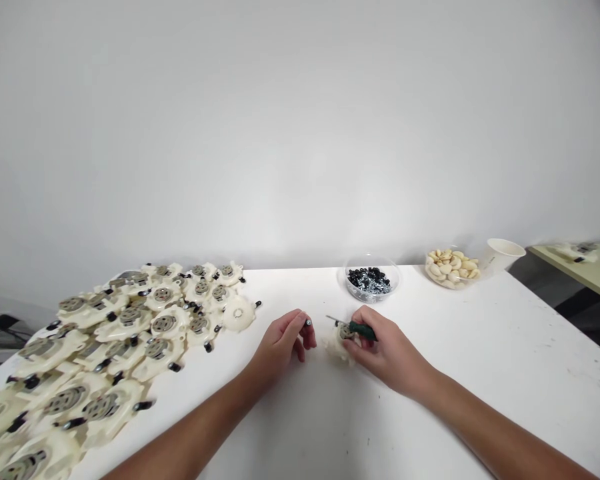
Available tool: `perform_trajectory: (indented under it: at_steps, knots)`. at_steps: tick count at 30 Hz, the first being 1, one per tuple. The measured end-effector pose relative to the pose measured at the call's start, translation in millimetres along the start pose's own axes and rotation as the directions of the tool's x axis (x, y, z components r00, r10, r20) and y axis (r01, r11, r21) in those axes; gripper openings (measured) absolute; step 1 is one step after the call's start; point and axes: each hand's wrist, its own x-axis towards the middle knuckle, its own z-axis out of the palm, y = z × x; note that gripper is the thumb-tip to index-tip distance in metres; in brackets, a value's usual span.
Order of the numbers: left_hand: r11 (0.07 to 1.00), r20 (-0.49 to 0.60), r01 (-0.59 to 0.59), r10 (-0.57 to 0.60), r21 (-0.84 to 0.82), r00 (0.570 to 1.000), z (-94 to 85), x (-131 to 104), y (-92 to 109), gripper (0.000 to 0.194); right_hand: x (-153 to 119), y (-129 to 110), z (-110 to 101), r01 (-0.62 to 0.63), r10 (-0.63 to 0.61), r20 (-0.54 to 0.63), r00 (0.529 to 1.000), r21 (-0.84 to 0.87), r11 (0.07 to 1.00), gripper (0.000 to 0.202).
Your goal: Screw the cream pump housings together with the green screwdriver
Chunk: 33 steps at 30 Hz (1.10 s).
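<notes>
Just below the centre of the frame, I have the left hand (287, 339) with thumb and fingertips together on a black piece (308, 323), one pale end of it showing. The other fingers curl beneath, near the table (290, 427). Beside it, right of centre, I read the right hand (380, 343) as closed around the green grip of a screwdriver (363, 331), shaft pointing left and slightly up. Its thumb and fingertips also meet the right side of a cream part (336, 348) with a grey disc, which lies between my two hands; motion blurs its outline, so I cannot tell whether it sits flat.

Above the hands, a round clear tub (369, 297) stands on the table, holding black bits (367, 279) and silvery ones. Farther right, a second clear tub (473, 280) holds cream discs (453, 265), and just beside it is a white cup (505, 249), wider at the top.

Left side of the frame, centre to lower corner: many cream housings (163, 323), crowded and overlapping, most with grey discs and small black ends sticking out. At the right edge, a yellowish side table (580, 270) bears another pale item (580, 251), too blurred to detail. Far left, dark cables (5, 323) show beyond the table. A plain pale wall (300, 133) fills the upper frame.
</notes>
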Motion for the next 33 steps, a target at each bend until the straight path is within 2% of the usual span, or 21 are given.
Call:
perform_trajectory:
  at_steps: [2, 4, 7, 9, 11, 14, 16, 18, 21, 26, 28, 30, 32, 33]
  knots:
    - [1.000, 0.044, 0.020, -0.020, 0.001, 0.999, 1.0, -2, -2, 0.041, 3, 1, 0, -0.071, 0.074, -0.041, 0.996, 0.081, 0.994, 0.022]
    - [0.999, 0.079, 0.022, -0.024, 0.029, 0.997, 1.8, -3, -3, 0.043, 7, 3, 1, -0.134, 0.152, -0.057, 0.987, 0.240, 0.962, 0.028]
    - [0.995, 0.097, -0.015, 0.005, 0.096, 0.995, 2.2, -6, -2, 0.047, 12, 5, 2, -0.208, 0.228, 0.017, 0.974, 0.474, 0.856, 0.034]
    - [0.993, 0.098, -0.031, 0.019, 0.114, 0.995, 2.2, -7, 0, 0.049, 13, 5, 3, -0.216, 0.236, 0.027, 0.971, 0.516, 0.829, 0.034]
    - [0.993, 0.091, -0.027, 0.016, 0.111, 0.996, 2.3, -7, 1, 0.049, 12, 5, 4, -0.181, 0.222, -0.029, 0.975, 0.482, 0.857, 0.032]
    - [0.995, 0.079, -0.016, 0.008, 0.096, 0.997, 2.7, -5, 1, 0.048, 9, 3, 4, -0.086, 0.130, -0.108, 0.986, 0.339, 0.937, 0.026]
    - [0.996, 0.079, -0.028, 0.021, 0.082, 0.997, 3.0, -5, 0, 0.047, 5, 2, 3, -0.028, 0.052, -0.099, 0.994, 0.225, 0.974, 0.024]
    - [0.995, 0.092, -0.042, 0.033, 0.092, 0.995, 3.3, -5, 0, 0.046, 2, 1, 3, -0.008, 0.015, -0.044, 0.999, 0.143, 0.990, 0.022]
    - [0.985, 0.121, -0.043, 0.023, 0.166, 0.992, 3.8, -6, 2, 0.046, -2, 0, 4, -0.037, 0.035, 0.030, 0.999, 0.061, 0.997, 0.021]
    - [0.972, 0.111, -0.049, 0.024, 0.230, 0.994, 4.4, -7, 1, 0.044, -4, -5, 5, -0.019, 0.021, 0.058, 0.998, -0.037, 0.999, 0.028]
    - [0.972, 0.099, -0.056, 0.034, 0.228, 0.994, 4.2, -6, -1, 0.044, -3, -8, 2, 0.039, -0.038, 0.014, 0.999, -0.074, 0.996, 0.029]
    - [0.974, 0.081, -0.055, 0.038, 0.221, 0.996, 3.5, -5, -3, 0.044, -3, -11, -3, 0.148, -0.153, -0.047, 0.987, -0.096, 0.984, 0.023]
    - [0.975, 0.057, -0.046, 0.034, 0.219, 0.998, 2.1, -4, -4, 0.045, -4, -15, -9, 0.244, -0.246, -0.025, 0.969, -0.065, 0.968, 0.021]
    - [0.975, 0.045, -0.040, 0.030, 0.218, 0.999, 1.3, -3, -5, 0.045, -5, -16, -11, 0.264, -0.264, 0.027, 0.964, -0.031, 0.964, 0.027]
